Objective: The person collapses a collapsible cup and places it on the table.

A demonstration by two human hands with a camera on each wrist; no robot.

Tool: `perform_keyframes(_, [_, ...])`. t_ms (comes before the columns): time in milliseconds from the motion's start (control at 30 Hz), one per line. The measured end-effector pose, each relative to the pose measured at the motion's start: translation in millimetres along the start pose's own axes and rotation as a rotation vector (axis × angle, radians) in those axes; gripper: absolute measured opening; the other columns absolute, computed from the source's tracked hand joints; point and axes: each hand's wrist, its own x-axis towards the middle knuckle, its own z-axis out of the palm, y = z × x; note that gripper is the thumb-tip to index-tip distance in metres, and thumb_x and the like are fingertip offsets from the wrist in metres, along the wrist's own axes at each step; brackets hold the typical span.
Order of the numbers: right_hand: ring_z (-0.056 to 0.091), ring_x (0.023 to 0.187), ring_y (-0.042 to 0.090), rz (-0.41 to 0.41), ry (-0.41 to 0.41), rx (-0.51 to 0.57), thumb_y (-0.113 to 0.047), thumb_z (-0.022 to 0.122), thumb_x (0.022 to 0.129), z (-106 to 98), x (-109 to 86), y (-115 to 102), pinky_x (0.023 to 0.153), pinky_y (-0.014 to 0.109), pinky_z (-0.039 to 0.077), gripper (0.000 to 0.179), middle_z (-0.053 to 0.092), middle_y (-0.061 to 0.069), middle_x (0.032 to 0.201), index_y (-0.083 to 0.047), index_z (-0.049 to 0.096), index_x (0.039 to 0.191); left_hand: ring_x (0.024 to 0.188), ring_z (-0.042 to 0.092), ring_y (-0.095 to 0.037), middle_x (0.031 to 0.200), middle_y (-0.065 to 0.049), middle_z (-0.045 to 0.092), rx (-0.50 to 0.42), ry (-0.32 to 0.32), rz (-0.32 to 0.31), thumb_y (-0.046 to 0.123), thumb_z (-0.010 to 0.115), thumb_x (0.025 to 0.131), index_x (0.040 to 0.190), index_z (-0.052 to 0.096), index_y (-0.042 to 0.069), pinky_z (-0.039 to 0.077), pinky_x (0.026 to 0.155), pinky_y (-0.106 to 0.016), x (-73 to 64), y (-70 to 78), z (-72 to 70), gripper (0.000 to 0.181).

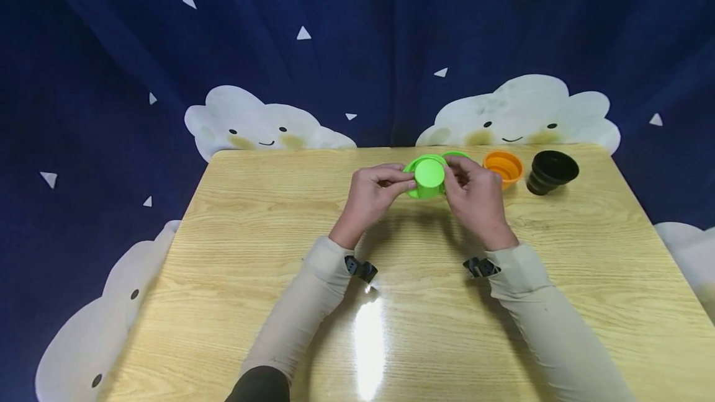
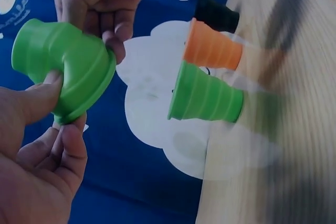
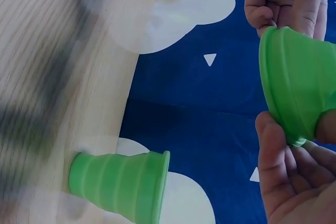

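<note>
Navy cloud-print curtain backs the table. Left hand and right hand pinch opposite sides of a bent green collapsible cup above the table, presumably for steady control; second green cup, orange cup and black cup stand upright in line.

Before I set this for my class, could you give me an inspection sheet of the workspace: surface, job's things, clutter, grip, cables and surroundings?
Surface: wood-grain table, with a bright reflection nearest the person.
Job's things: a held green cup, off the table, wall kinked; a standing green cup, orange cup and black cup upright in a row towards the far right.
Clutter: nothing seen.
Grip: left hand and right hand both pinch the held green cup near its wide end.
Cables: nothing seen.
Surroundings: dark blue curtain with white clouds and small triangles.
</note>
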Motion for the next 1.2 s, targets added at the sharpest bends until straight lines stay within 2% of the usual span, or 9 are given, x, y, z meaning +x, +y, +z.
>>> perform_keyframes(200, [0.061,0.066,0.016,0.075,-0.014,0.048,-0.003,0.063,0.096,1,1.0,0,0.055,0.011,0.045,0.018,0.07,0.012,0.081,0.004,0.072,0.11,0.092,0.071,-0.013,0.103,-0.011,0.075,-0.073,0.04,-0.038,0.004,0.082,0.083,0.096,0.079,-0.002,0.061,0.076,-0.031,-0.3,-1.7,0.4,0.014])
perform_keyframes(333, [0.065,0.069,0.012,0.153,-0.063,0.187,-0.006,0.064,0.097,-1,0.7,1,0.058,0.015,0.053,0.022,0.072,0.013,0.089,0.001,0.068,0.118,0.091,0.071,-0.014,0.101,-0.012,0.075,-0.151,0.074,-0.082,0.003,0.08,0.085,0.099,0.078,-0.003,0.061,0.08,-0.033,0.2,-1.2,1.1,0.015])
perform_keyframes(467, [0.068,0.072,0.013,0.198,-0.116,0.334,-0.01,0.065,0.099,-3,0.1,0,0.061,0.02,0.057,0.028,0.073,0.017,0.097,0.001,0.062,0.125,0.081,0.07,-0.013,0.097,-0.014,0.075,-0.216,0.137,-0.15,0.001,0.079,0.086,0.1,0.077,-0.005,0.061,0.075,-0.032,1.4,-0.9,2.2,0.015])
perform_keyframes(567, [0.067,0.077,0.018,0.205,-0.14,0.414,-0.006,0.065,0.098,-5,-0.4,-4,0.065,0.021,0.057,0.024,0.07,0.017,0.101,0.005,0.062,0.12,0.074,0.067,-0.012,0.097,-0.016,0.075,-0.236,0.183,-0.187,-0.002,0.077,0.087,0.101,0.076,-0.008,0.06,0.071,-0.032,2.5,-0.6,4.3,0.015])
perform_keyframes(667, [0.065,0.082,0.02,0.191,-0.163,0.453,0.0,0.068,0.095,-8,-1.4,-16,0.069,0.021,0.057,0.017,0.066,0.016,0.103,0.009,0.064,0.109,0.072,0.066,-0.013,0.097,-0.019,0.074,-0.248,0.221,-0.202,-0.006,0.075,0.087,0.101,0.074,-0.012,0.061,0.071,-0.039,3.9,-0.4,7.2,0.015])
perform_keyframes(767, [0.066,0.084,0.019,0.158,-0.182,0.439,0.005,0.073,0.089,-10,-3.3,-29,0.072,0.022,0.056,0.016,0.063,0.017,0.104,0.01,0.066,0.101,0.072,0.066,-0.015,0.095,-0.018,0.075,-0.262,0.26,-0.207,-0.009,0.073,0.088,0.1,0.073,-0.013,0.06,0.072,-0.048,5.0,-0.9,9.7,0.014])
perform_keyframes(867, [0.067,0.084,0.018,0.146,-0.171,0.417,0.007,0.077,0.084,-10,-5.2,-38,0.072,0.023,0.056,0.018,0.063,0.018,0.103,0.011,0.066,0.098,0.072,0.067,-0.014,0.094,-0.016,0.075,-0.29,0.286,-0.212,-0.008,0.074,0.087,0.1,0.074,-0.012,0.06,0.072,-0.05,5.5,-1.2,11.8,0.014])
perform_keyframes(1067, [0.067,0.079,0.018,0.15,-0.105,0.393,0.006,0.078,0.082,-8,-6.7,-45,0.069,0.022,0.056,0.017,0.065,0.019,0.101,0.01,0.068,0.095,0.073,0.067,-0.014,0.095,-0.014,0.075,-0.329,0.299,-0.208,-0.002,0.076,0.088,0.1,0.076,-0.009,0.061,0.069,-0.042,4.1,0.3,14.1,0.014])
perform_keyframes(1200, [0.066,0.075,0.016,0.146,-0.049,0.367,0.006,0.078,0.081,-6,-8.2,-48,0.067,0.021,0.055,0.015,0.067,0.02,0.102,0.011,0.07,0.092,0.073,0.068,-0.015,0.095,-0.012,0.075,-0.316,0.307,-0.195,-0.001,0.077,0.088,0.1,0.077,-0.007,0.06,0.073,-0.053,1.6,3.7,16.1,0.013])
